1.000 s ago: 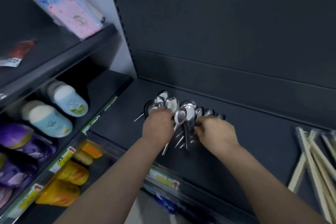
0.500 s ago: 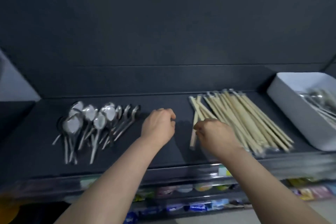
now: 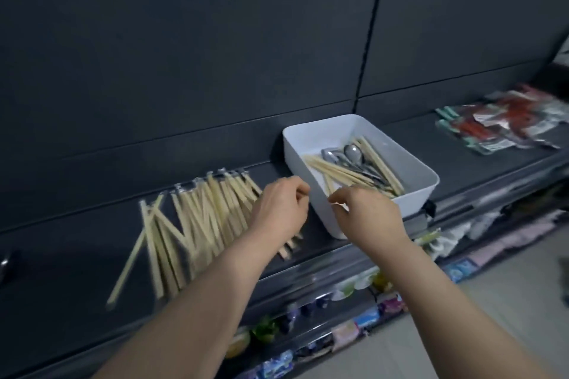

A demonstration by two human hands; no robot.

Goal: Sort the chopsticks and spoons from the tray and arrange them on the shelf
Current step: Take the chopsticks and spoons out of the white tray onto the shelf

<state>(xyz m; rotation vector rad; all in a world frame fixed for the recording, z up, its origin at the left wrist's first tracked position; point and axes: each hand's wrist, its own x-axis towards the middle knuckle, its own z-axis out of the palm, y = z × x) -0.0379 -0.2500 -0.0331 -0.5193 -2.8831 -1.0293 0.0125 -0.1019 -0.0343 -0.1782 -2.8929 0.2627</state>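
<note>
A white tray [image 3: 412, 169] stands on the dark shelf [image 3: 77, 255] and holds several wooden chopsticks [image 3: 335, 171] mixed with steel spoons [image 3: 354, 153]. Left of the tray a row of wrapped chopsticks [image 3: 197, 218] lies on the shelf. My left hand [image 3: 281, 209] hovers over the right end of that row, fingers curled with nothing in them. My right hand [image 3: 368, 217] hangs above the tray's near rim, fingers loosely curled and empty. The sorted spoons are out of view to the left.
Red and teal packets [image 3: 498, 124] lie on the shelf at the far right. Lower shelves [image 3: 338, 326] hold colourful packaged goods. The shelf's dark back panel [image 3: 215, 55] rises right behind the tray. Pale floor [image 3: 492, 317] shows at lower right.
The view has swung right from the spoons past the chopstick row to the tray. Both hands let go of the spoons and moved right, staying empty.
</note>
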